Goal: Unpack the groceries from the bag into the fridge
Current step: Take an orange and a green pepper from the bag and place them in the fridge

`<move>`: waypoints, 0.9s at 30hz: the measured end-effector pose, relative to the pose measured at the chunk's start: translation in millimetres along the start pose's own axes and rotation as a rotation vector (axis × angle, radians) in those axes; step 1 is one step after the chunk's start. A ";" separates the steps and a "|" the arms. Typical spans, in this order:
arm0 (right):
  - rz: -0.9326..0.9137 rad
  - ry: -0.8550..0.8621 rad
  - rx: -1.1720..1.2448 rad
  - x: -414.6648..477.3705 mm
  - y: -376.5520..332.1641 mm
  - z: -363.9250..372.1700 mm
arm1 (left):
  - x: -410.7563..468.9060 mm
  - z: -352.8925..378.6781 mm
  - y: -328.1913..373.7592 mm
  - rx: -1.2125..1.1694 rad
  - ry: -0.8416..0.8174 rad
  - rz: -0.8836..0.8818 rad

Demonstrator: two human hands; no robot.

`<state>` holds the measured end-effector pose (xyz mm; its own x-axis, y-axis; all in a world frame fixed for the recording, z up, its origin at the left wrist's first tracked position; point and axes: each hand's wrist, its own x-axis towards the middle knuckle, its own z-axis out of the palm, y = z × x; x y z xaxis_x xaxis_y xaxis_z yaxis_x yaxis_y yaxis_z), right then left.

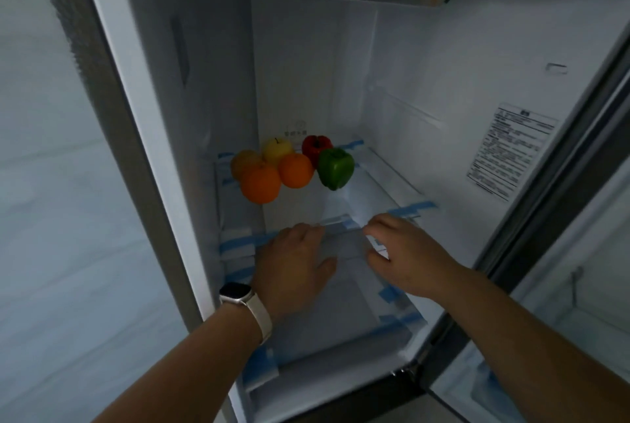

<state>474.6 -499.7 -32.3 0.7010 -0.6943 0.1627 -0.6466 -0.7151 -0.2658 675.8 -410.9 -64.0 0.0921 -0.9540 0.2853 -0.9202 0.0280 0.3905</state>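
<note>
The fridge (pixel 426 88) stands open and dim. On its upper glass shelf (pixel 378 180) sit two oranges (pixel 260 184), a yellow apple (pixel 276 149), a red pepper (pixel 317 145) and a green pepper (pixel 335 168). Below that shelf, my left hand (pixel 293 265) and my right hand (pixel 405 255) reach in side by side. Their fingers curl round a see-through container (pixel 347 247) with a white label; it is hard to make out. The grocery bag is out of view.
The lower shelf (pixel 238 245) carries strips of blue tape along its edges. The open fridge door (pixel 579 269) stands close on the right. A printed sticker (pixel 511 149) is on the right inner wall. A pale wall (pixel 51 218) lies to the left. A watch (pixel 237 293) is on my left wrist.
</note>
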 end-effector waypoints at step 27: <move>-0.561 -0.200 0.104 -157.8 -93.0 29.6 | -283.5 -55.9 112.7 0.240 -0.001 -0.478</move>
<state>432.9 -321.3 -61.4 0.9760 -0.1779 0.1256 -0.1363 -0.9489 -0.2847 567.2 -120.7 -52.0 0.5223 -0.8438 0.1235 -0.8366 -0.4790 0.2656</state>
